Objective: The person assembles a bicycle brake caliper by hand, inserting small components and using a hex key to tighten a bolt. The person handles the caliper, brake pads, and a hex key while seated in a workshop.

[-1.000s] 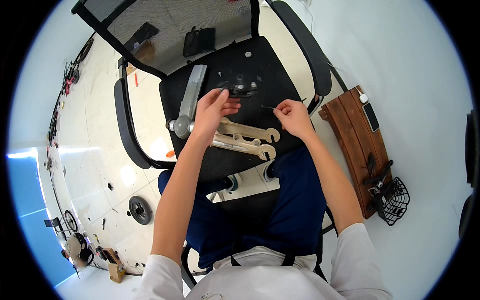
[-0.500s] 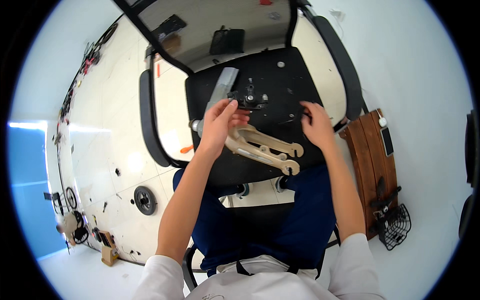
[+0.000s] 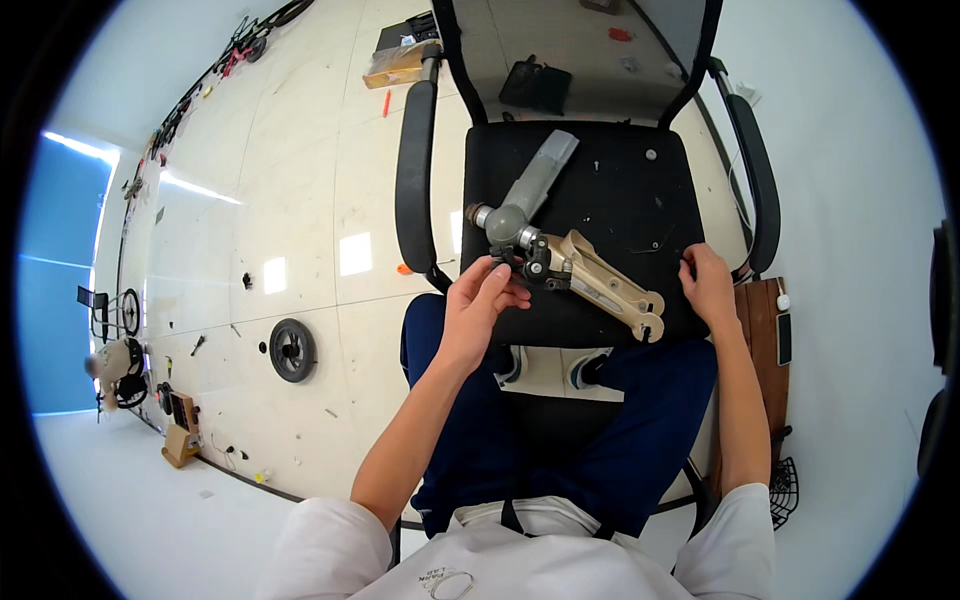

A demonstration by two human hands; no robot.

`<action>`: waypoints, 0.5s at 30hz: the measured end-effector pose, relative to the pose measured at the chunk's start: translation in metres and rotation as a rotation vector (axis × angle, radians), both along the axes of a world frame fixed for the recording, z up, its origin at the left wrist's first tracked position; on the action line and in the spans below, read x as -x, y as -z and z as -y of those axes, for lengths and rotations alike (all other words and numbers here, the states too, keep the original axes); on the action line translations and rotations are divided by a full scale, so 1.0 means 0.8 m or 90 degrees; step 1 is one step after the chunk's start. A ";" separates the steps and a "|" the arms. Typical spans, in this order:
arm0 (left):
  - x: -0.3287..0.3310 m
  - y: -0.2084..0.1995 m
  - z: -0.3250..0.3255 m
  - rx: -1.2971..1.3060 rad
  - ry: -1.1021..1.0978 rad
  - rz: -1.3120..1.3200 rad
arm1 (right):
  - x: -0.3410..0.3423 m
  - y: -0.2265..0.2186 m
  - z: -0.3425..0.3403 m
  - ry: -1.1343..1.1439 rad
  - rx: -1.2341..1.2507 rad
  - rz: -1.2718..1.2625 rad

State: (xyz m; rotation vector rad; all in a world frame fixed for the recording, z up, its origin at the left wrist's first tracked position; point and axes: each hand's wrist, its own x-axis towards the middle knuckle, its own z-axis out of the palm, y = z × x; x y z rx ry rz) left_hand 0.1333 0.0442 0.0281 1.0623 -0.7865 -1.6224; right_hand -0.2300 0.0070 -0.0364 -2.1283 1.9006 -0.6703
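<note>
In my left hand (image 3: 478, 308) is a small black brake caliper (image 3: 538, 268) with a silver bolt, pinched between thumb and fingers. It is right over the top of a tan two-pronged fork (image 3: 612, 290), whose slotted ends point to the lower right. A grey metal tube (image 3: 545, 168) with a rounded joint (image 3: 507, 226) adjoins the fork's upper end. My right hand (image 3: 710, 288) rests at the seat's right edge with curled fingers; something dark shows at the fingertips, too small to name. A thin black wire-like piece (image 3: 652, 246) lies just left of it.
All this lies on a black office chair seat (image 3: 620, 180) between two armrests (image 3: 415, 185). A small round washer (image 3: 651, 155) and a screw (image 3: 597, 165) are on the seat. A wheel (image 3: 292, 350) and scattered parts lie on the tiled floor; a wooden bench (image 3: 760, 350) stands right.
My view has shifted, so the chair appears farther right. The caliper is now lower, over the fork's top, with my left hand. My right hand is nearer the seat's right edge.
</note>
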 end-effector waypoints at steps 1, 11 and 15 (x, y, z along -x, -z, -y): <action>-0.001 -0.004 -0.004 -0.007 -0.004 -0.024 | -0.004 -0.009 0.000 0.047 -0.013 0.057; -0.005 -0.025 -0.020 -0.019 0.051 -0.173 | -0.120 -0.137 -0.073 0.140 -0.292 0.909; 0.004 -0.033 -0.031 0.032 0.022 -0.193 | -0.192 -0.158 -0.099 0.086 -0.439 0.983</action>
